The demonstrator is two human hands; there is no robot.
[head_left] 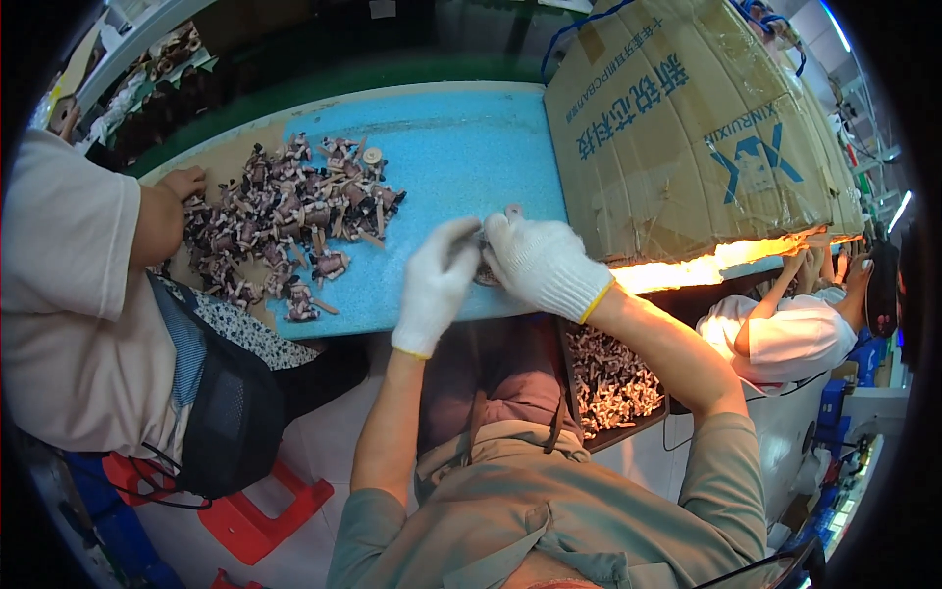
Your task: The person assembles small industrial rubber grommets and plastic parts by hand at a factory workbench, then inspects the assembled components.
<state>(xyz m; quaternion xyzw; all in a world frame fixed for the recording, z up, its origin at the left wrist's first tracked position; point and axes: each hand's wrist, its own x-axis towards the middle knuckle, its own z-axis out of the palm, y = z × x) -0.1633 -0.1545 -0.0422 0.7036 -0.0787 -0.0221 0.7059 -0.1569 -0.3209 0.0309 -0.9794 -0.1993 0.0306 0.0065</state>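
Note:
My left hand (437, 290) and my right hand (545, 263), both in white knitted gloves, meet over the near part of a blue work mat (471, 137). Their fingers are closed and pinched together around a small purplish-brown piece (486, 275), mostly hidden by the gloves. A light pinkish rounded bit (513, 210) pokes out beyond the right fingers. To the left of my hands lies a heap of small figurines (294, 201), purplish-brown with dark and pale parts. A little pale round disc (372, 155) sits at the heap's far right edge.
A large cardboard box (648, 147) stands at the right of the mat. Below the table edge, a dark tray (628, 432) holds many small pieces. A co-worker's hand (183, 183) touches the heap from the left, beside a red stool (260, 520). Another person (785, 339) sits at the right.

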